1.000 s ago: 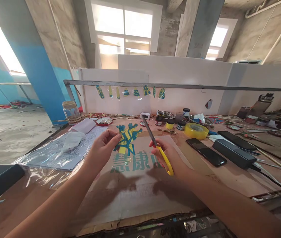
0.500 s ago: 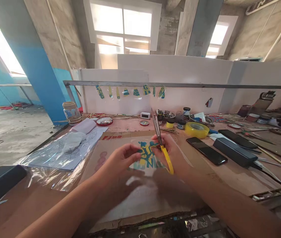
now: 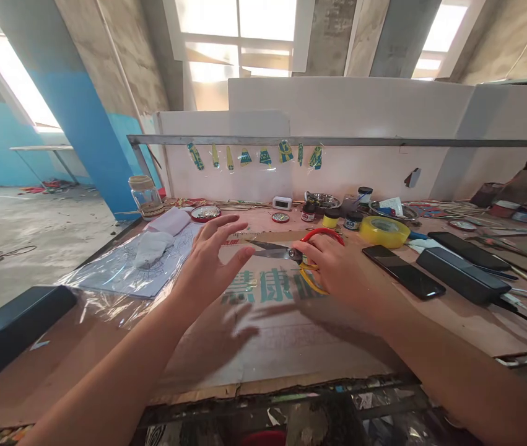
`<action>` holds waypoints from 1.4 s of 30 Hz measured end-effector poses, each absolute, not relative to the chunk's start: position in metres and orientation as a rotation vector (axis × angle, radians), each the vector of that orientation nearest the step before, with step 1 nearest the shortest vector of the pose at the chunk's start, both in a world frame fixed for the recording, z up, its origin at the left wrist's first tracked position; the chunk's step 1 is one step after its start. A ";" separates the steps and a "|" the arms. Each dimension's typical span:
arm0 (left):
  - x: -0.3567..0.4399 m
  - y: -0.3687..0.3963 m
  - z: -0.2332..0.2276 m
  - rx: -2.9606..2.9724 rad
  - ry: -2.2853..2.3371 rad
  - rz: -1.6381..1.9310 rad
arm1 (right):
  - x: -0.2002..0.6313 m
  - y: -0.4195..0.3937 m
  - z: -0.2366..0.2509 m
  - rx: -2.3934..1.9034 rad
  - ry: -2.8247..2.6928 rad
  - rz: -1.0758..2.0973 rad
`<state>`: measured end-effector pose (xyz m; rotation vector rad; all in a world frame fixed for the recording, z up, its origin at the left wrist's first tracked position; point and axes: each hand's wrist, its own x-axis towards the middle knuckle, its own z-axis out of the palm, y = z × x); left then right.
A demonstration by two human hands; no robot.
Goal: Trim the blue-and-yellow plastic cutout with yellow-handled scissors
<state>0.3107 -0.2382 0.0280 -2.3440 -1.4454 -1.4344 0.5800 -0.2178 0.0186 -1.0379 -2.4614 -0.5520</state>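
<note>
My right hand (image 3: pixel 337 263) closes on the handles of the scissors (image 3: pixel 291 254) lying on the cardboard sheet (image 3: pixel 263 334), blades pointing left toward my left hand (image 3: pixel 210 260), which hovers spread and empty just beside the tips.

My yellow-handled scissors (image 3: pixel 298 263) sit just right of frame centre, blades shut and pointing left, lying nearly flat over the cardboard. A red-handled pair (image 3: pixel 322 235) lies right behind them, mostly hidden.
</note>
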 end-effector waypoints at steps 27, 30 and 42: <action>0.302 -0.207 -0.006 -2.689 -2.102 -0.726 | 0.593 -0.190 0.000 -1.045 -2.218 -0.344; 0.309 -0.204 -0.018 -2.611 -2.106 -0.488 | 0.587 -0.199 0.004 -1.014 -2.207 -0.277; 0.304 -0.205 -0.030 -2.522 -2.016 -0.552 | 0.563 -0.219 0.002 -0.883 -1.748 0.473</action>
